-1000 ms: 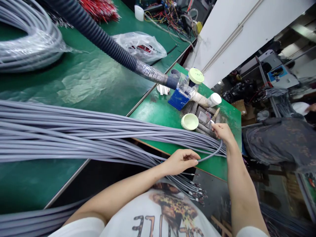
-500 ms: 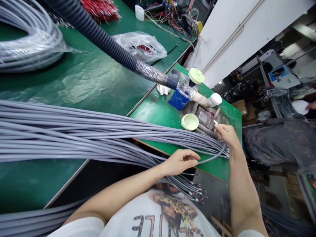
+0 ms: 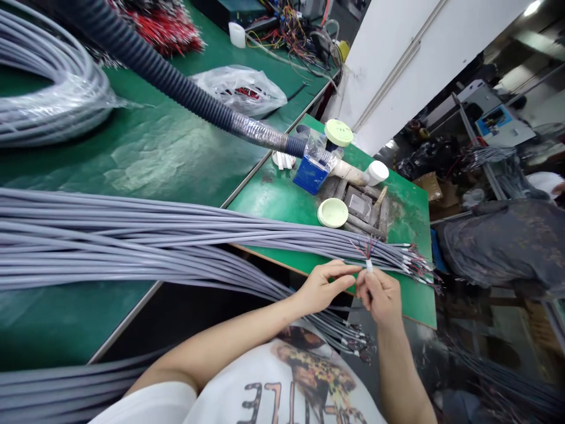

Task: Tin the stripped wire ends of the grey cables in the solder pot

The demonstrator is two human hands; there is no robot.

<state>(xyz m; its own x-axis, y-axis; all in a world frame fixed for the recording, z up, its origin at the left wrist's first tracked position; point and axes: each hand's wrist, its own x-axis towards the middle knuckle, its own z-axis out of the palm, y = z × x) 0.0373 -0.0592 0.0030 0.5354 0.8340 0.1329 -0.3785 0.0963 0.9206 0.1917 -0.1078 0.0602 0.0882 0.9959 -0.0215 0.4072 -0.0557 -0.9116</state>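
Observation:
My right hand [image 3: 380, 294] is closed in a pinch on the end of a grey cable [image 3: 369, 266]. A white sleeve and thin, fanned-out coloured wires [image 3: 367, 248] stick up above its fingertips; the rest of this cable is hidden by the hands. My left hand [image 3: 327, 285] lies just to the left, index finger and thumb stretched out with a gap between them. Its index fingertip is at the right hand's fingers. Behind both hands runs a thick bundle of grey cables [image 3: 247, 227], ending at the right in white sleeves and bare coloured wires [image 3: 417, 262].
Beyond the bundle are a pale green round tub [image 3: 332, 212], a dirty metal solder pot [image 3: 359, 203], a blue box [image 3: 311, 175] and a corrugated hose [image 3: 176, 79]. More cable ends [image 3: 353, 338] hang below the table edge. A person's dark sleeve [image 3: 507, 241] shows at right.
My right hand has drawn the cable end back from the solder pot to my left hand. The wires now point upward. My left hand's fingers have straightened towards the right hand.

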